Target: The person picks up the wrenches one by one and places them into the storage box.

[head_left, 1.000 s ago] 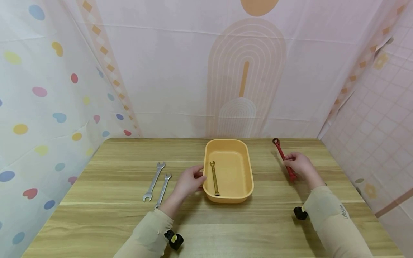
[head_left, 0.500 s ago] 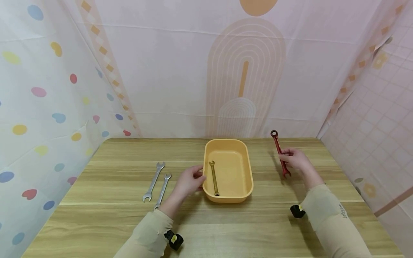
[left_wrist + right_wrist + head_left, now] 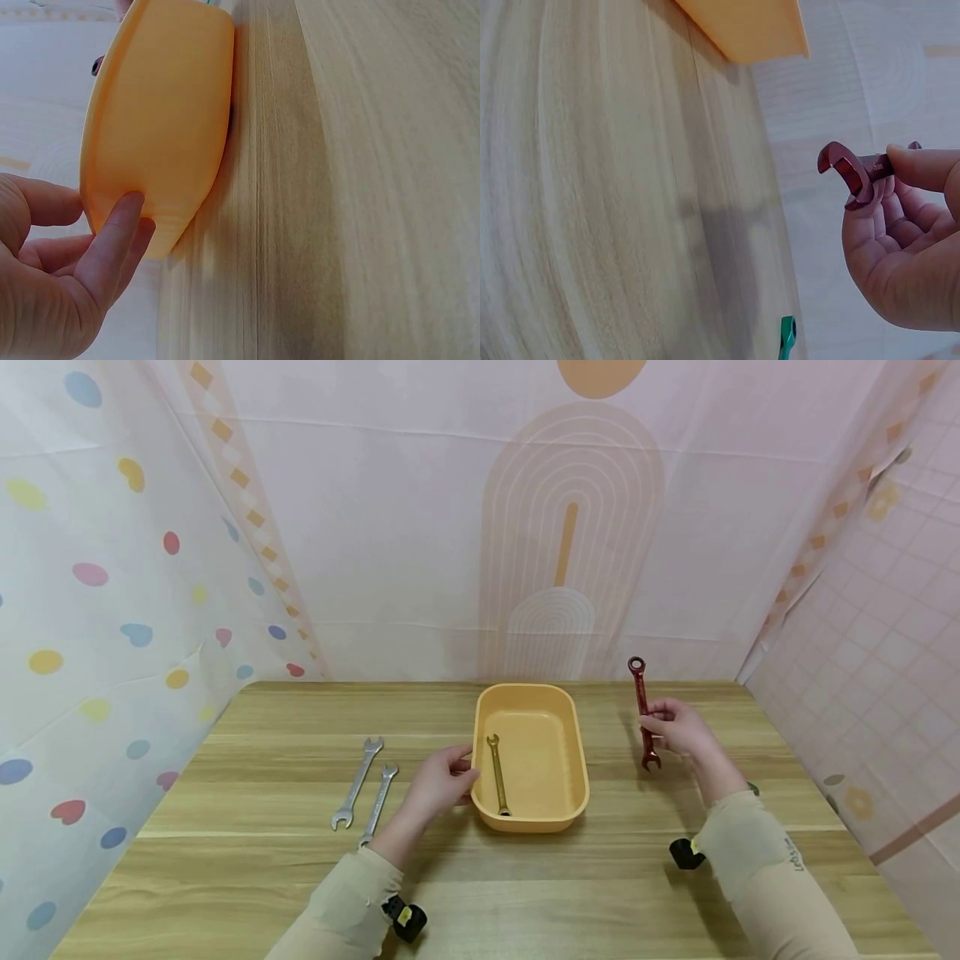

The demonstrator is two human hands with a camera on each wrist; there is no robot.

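Four wrenches show on the wooden worktop (image 3: pixel 525 893), and one tray. The right hand (image 3: pixel 678 727) is the right grip: its thumb and fingers pinch the slim red metal wrench (image 3: pixel 642 714) around the shaft, holding it nearly upright and clear of the worktop. This wrench has a closed ring end above the grip and an open, forked end just below it; in the right wrist view the glossy dark-red forked jaw (image 3: pixel 845 171) juts out past the thumb (image 3: pixel 922 163). It sits well to the right of the shallow rounded-rectangular orange plastic tray (image 3: pixel 577 793).

The left hand (image 3: pixel 438 783) is the left grip, with fingers curled loosely against the tray's left wall; in the left wrist view the thumb (image 3: pixel 45 204) lies at the rim and a finger (image 3: pixel 112 244) presses the outer wall (image 3: pixel 161 112), so it holds the tray's edge.

Inside the tray, just right of the left grip, lies one small brass-coloured wrench (image 3: pixel 498 774), lengthwise on the floor. To the left of that grip two silver open-ended wrenches lie side by side, the longer one (image 3: pixel 357 782) farther out and the shorter one (image 3: pixel 379 803) nearer the wrist, close but apart.

A tip of some green object (image 3: pixel 787 337) shows at the bottom edge of the right wrist view.
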